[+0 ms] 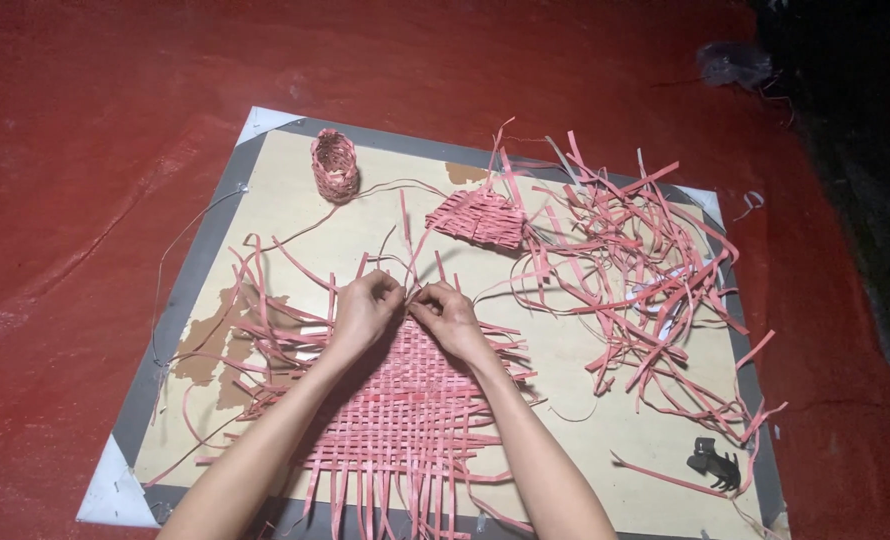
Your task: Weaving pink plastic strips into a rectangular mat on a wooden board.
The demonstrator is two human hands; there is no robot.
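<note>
Both hands work the far edge of the flat pink woven paper-strip mat (405,410) on the pale board (585,350): left hand (363,312) and right hand (448,318) pinch strips there. Weaving seems midway; tightening likely needs steady tension. A loose pink strip pile (635,270) lies right of the mat.

A floor craft spot: red floor (85,150), work board (285,200), loose pink strips (645,260)

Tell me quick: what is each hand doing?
Left hand: closed, pinching strips at the far edge of the pink woven mat.
Right hand: closed, pinching the same edge beside it.
</note>
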